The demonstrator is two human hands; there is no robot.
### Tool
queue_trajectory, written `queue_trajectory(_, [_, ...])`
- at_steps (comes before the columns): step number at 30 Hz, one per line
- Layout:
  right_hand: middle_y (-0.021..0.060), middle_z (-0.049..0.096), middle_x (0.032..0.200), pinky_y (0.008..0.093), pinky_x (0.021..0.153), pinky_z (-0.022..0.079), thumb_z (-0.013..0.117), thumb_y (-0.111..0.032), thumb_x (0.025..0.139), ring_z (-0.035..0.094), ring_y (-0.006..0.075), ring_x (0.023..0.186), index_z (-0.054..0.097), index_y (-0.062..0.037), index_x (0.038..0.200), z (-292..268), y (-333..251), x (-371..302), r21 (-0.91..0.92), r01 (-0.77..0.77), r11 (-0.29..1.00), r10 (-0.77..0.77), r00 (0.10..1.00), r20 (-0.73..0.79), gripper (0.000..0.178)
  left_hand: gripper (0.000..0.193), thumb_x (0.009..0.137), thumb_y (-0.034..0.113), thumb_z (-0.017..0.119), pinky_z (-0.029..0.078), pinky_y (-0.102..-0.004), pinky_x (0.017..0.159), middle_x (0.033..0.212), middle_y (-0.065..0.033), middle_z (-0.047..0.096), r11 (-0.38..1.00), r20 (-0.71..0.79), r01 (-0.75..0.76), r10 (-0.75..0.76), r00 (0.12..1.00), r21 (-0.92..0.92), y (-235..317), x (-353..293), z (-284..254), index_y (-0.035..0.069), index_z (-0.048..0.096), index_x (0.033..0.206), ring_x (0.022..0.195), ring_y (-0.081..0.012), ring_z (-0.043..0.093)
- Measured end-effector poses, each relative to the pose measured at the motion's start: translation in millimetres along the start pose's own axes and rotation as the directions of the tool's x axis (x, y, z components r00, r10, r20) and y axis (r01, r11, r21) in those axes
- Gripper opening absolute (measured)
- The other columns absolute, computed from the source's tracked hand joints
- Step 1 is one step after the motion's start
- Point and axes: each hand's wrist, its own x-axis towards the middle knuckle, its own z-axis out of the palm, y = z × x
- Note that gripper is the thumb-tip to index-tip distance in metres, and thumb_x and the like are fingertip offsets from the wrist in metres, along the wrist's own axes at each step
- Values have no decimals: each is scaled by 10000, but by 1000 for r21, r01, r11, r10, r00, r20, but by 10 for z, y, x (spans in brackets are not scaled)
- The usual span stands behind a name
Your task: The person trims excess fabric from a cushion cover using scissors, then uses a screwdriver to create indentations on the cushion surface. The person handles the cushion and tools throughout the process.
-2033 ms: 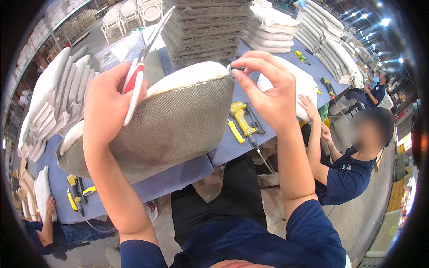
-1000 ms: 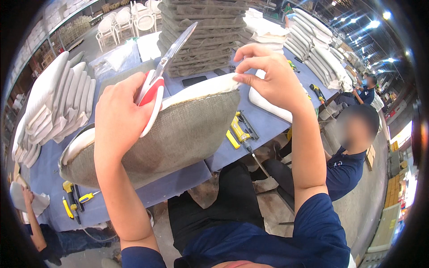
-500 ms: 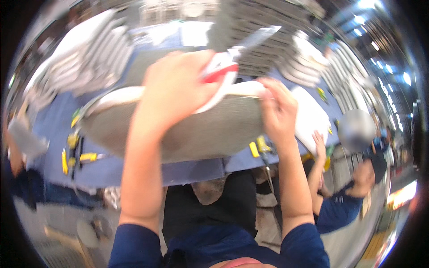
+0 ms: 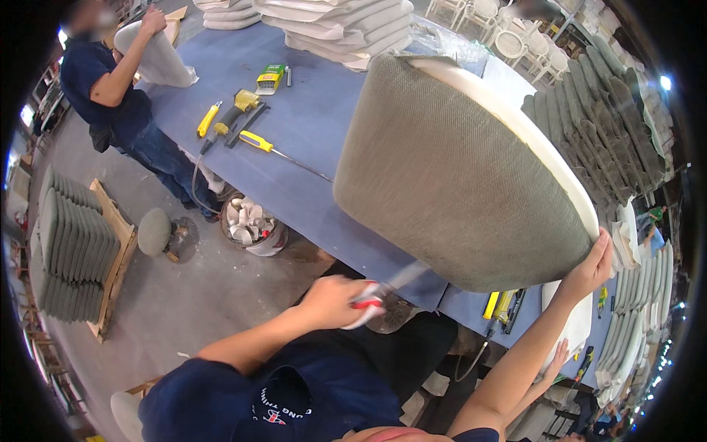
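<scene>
A grey fabric-covered seat pad [image 4: 464,177] stands tilted on the blue table, its pale rim turned up and to the right. My right hand [image 4: 589,269] pinches the pad's lower right corner, thumb and fingers closed on its edge. Away from the pad, over my lap, my left hand [image 4: 335,302] is wrapped round the red and white handles of scissors [image 4: 368,300]. Their blades point toward the table edge and are smeared by motion.
On the blue table [image 4: 309,177] lie a yellow screwdriver [image 4: 256,141], a staple gun [image 4: 239,107], a yellow cutter [image 4: 209,119] and a small green box [image 4: 271,77]. A scrap bucket [image 4: 254,228] stands below. Stacked pads surround the table; a co-worker [image 4: 110,96] handles another pad.
My left hand has come down from the pad's upper edge to my lap with the scissors. The pad now stands more upright and slanted, still in my right hand. The view has swung left.
</scene>
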Motion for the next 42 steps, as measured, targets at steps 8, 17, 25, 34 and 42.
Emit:
queue_trajectory(8, [55,719,1062,288,932,485,537,-243,1161,622,135,988,726,61,1133,130,269,154,118,-53,992,51,998,21,359,354,959,392,783,476,-376,592,678,-106,662,860,-260,503,-507,822,-85,-968,-380,-729,38,777,961,596,-180,614])
queue_trajectory(17, [91,790,996,305,853,539,596,-165,1097,682,137,916,779,35,1106,159,114,111,77,-7,997,11,998,-60,272,376,980,302,759,591,-448,882,1050,-217,796,892,-557,353,-149,817,280,-1825,1028,-1310,4,759,1209,994,-390,776])
queue_trajectory(25, [68,674,855,307,763,515,552,-139,1082,619,130,788,667,-24,1185,49,-173,-8,331,68,941,10,974,-228,193,151,987,67,708,527,-311,689,779,-68,701,905,-545,-419,391,741,80,888,1320,-857,2,697,851,725,-159,659])
queue_trajectory(34, [43,668,929,283,761,498,553,-119,1085,592,97,805,634,-21,1250,-67,-101,-288,510,-16,860,184,942,-281,208,151,814,57,801,564,-418,811,944,-137,755,451,-41,-874,891,451,180,2767,2167,-176,33,744,952,885,-329,733])
queue_trajectory(42, [50,738,1020,277,747,509,653,-107,1043,635,80,845,669,6,1236,-359,-130,-488,642,-41,766,179,972,-152,225,209,936,128,747,546,-424,931,1050,-167,791,592,38,-782,792,609,195,3106,2577,147,13,767,1110,1006,-358,752])
